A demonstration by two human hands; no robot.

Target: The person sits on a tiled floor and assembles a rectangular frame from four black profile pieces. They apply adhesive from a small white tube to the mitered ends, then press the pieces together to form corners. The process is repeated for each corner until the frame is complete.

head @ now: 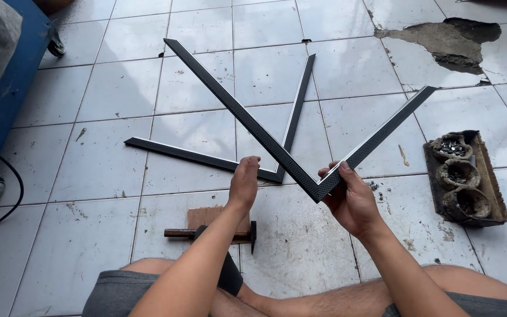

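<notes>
A V-shaped frame corner point(318, 189), made of two black patterned moulding strips joined at a mitre, is held up above the tiled floor point(118, 88) with its point toward the person. The right hand point(353, 199) grips the joint: the thumb lies along the top of the right-hand strip, the other fingers point(327, 174) curl beneath it, clamped on the corner. The left hand point(244, 182) sits just beside the left strip, its fingers bent and drawn together; whether they touch the strip cannot be told. A second joined frame corner point(206, 158) lies flat on the floor behind the held one. Below the left hand a hammer point(212, 233) rests across a wooden block point(206, 216). To the right stands a dark tray point(467, 176) with three round cups of small fasteners. A blue cart point(7, 88) stands at the far left.
</notes>
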